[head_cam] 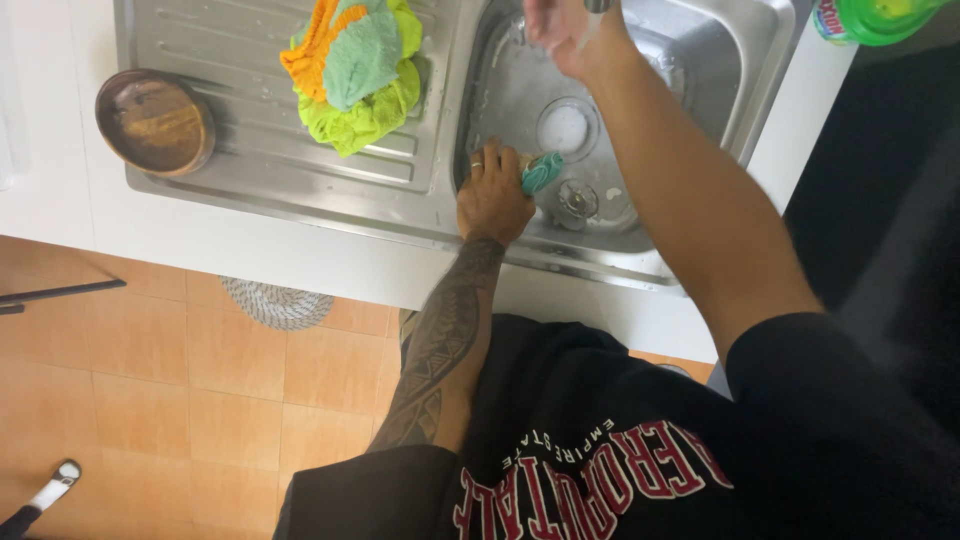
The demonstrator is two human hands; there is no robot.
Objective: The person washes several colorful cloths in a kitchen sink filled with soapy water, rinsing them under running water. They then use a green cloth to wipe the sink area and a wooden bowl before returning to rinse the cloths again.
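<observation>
My left hand (492, 195) is inside the steel sink (650, 250), closed around a teal sponge (543, 172) that it presses against the near left wall of the basin. My right hand (565, 30) is up at the back of the basin, at the top edge of the view, on a metal tap handle (597, 5); how it grips is partly cut off. The round drain (566, 128) sits between the two hands, with a smaller strainer (578, 198) nearer me.
On the draining board (230, 100) lies a heap of green, orange and teal cloths (360, 70). A round brown wooden bowl (155, 122) sits at its left end. A green bottle (870, 18) stands at the top right. A woven mat (277, 303) lies on the tiled floor.
</observation>
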